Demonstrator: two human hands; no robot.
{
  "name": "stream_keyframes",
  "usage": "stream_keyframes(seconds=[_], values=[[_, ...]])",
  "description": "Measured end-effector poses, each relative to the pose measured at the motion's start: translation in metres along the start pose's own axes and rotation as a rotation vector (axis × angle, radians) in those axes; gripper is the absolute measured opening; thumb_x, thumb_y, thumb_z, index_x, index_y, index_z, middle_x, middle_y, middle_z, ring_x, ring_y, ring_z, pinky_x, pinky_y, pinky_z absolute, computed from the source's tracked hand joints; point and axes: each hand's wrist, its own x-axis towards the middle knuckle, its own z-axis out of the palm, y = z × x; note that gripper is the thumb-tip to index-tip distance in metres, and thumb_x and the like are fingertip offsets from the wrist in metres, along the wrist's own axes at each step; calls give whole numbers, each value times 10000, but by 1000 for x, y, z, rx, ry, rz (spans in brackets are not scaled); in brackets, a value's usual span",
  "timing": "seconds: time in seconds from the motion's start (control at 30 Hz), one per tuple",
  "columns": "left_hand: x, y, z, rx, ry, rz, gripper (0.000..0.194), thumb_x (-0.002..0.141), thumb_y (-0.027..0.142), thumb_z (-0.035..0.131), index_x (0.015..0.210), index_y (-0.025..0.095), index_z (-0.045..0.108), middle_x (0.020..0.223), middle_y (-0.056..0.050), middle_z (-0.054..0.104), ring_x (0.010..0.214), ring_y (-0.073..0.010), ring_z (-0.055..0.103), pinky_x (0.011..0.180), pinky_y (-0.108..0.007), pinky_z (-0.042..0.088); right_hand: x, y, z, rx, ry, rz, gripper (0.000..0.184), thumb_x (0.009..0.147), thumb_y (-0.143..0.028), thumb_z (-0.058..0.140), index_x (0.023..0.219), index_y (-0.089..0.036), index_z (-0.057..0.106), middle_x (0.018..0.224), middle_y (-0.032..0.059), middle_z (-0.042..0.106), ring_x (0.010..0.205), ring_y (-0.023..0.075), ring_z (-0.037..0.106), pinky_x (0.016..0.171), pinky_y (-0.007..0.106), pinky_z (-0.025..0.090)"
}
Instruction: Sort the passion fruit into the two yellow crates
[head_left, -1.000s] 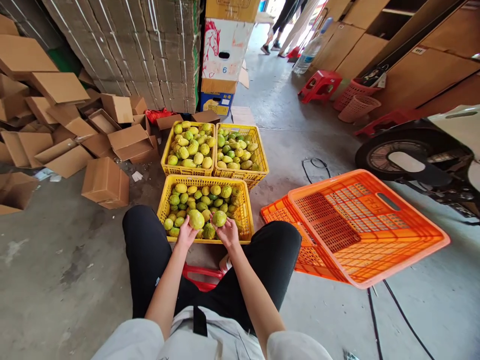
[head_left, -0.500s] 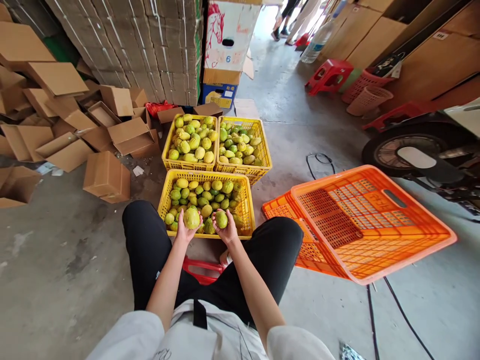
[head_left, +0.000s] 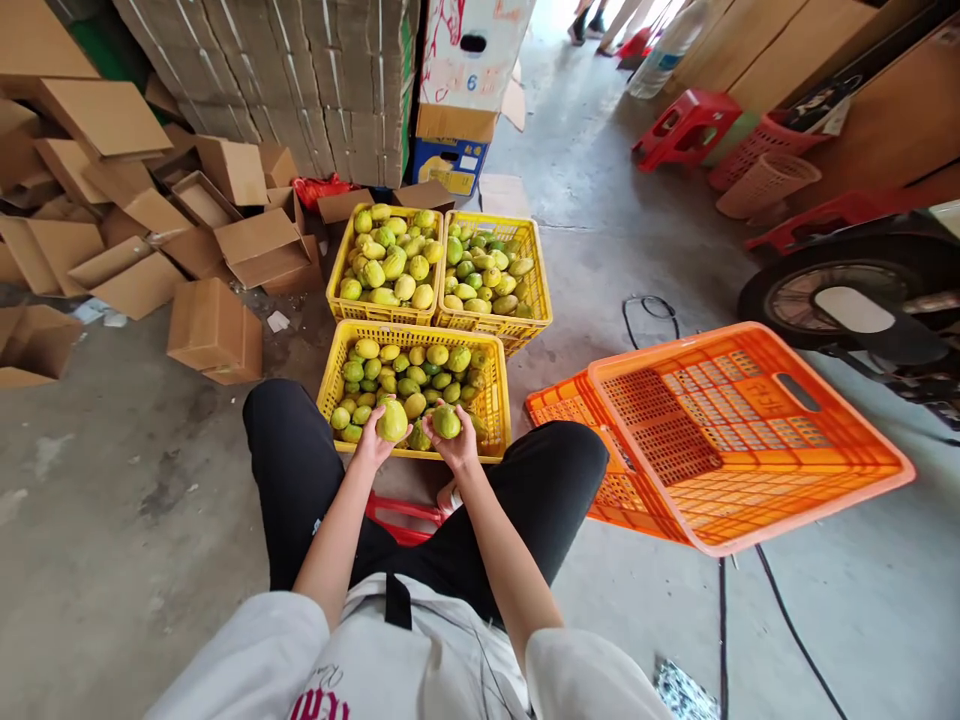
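Left hand: fingers part-curled around one bigger fruit, yellow-green, sitting in the palm; grip looks like a loose cradle, not a clench. Right hand: same cupped grasp on a smaller fruit, greener, a bit darker. Undersides of both fruits hidden, so can't tell how many fingertips touch. Hands sit side by side, near each other with a gap, fruits not touching. Palms face up and inward. Both forearms reach forward between the knees and converge, elbows bent, bare below the pale short sleeves. Both hands are above the near edge of the front crate, yellow, with a pile of fruit in it. Two more yellow crates of fruit just behind: left one fuller, right one beside it. Orange crate lies tilted off the right knee, opening toward the camera.
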Motion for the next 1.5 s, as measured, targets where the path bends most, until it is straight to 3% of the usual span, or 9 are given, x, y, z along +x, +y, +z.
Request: stream_keyframes(seconds=[0.13,0.4,0.57,0.73,0.9,1.07,1.17,1.37,1.5], values=[[1,0,-5,21,-40,-16,190,905,215,623,1089,230,669,1083,-49,709,1155,-262,684,1073,-496,514,-1,-1,-1,50,36,40,150,841,-297,679,939,-184,673,863,77,754,1040,287,735,973,533,611],[4,-5,-9,156,-165,65,443,805,214,788,1206,279,610,1070,-27,711,1104,-267,711,983,-470,570,-2,2,-1,32,-10,33,186,821,-287,592,986,-216,637,938,90,763,1040,300,729,957,589,601],[4,-11,-8,201,-147,89,560,803,203,793,1308,314,580,1157,-32,710,1110,-254,714,978,-425,574,1,2,-1,59,-31,12,284,769,-227,540,1029,-207,654,1019,99,764,1137,328,700,1017,643,550],[5,-6,-7,114,-76,54,384,902,281,632,1285,252,627,1126,-53,717,1114,-267,703,1024,-502,549,3,3,0,20,-68,-11,174,877,-258,600,1035,-223,663,965,55,766,1044,270,733,949,499,618],[4,-3,-4,81,-94,-3,416,953,301,577,1365,249,588,1181,-84,721,1121,-289,700,1006,-541,545,-1,0,0,56,-71,23,233,942,-405,603,1052,-211,672,843,36,740,734,182,708,631,286,633],[2,-5,-3,148,-74,25,354,904,299,679,1253,259,636,1062,-33,708,903,-198,699,920,-433,593,-6,-5,1,144,-24,13,320,917,-417,583,1120,-184,661,964,96,754,983,253,731,844,438,658],[1,-5,-3,173,-45,2,259,895,325,680,1141,246,661,971,-15,685,785,-165,661,826,-389,607,-6,-3,5,143,5,20,313,916,-326,525,1175,-193,641,985,89,760,1015,265,734,874,504,650],[1,-6,-2,141,-22,-20,189,887,331,692,1049,234,672,968,-13,675,813,-154,649,876,-412,604,-4,1,7,62,9,80,233,930,-289,589,1126,-174,638,977,101,770,895,230,749,701,351,676],[1,-7,0,136,-4,-13,142,888,303,696,1009,234,671,968,-2,660,795,-136,637,884,-402,611,-1,0,3,86,128,96,181,925,-327,628,1027,-178,625,838,67,736,747,178,720,589,248,646]])
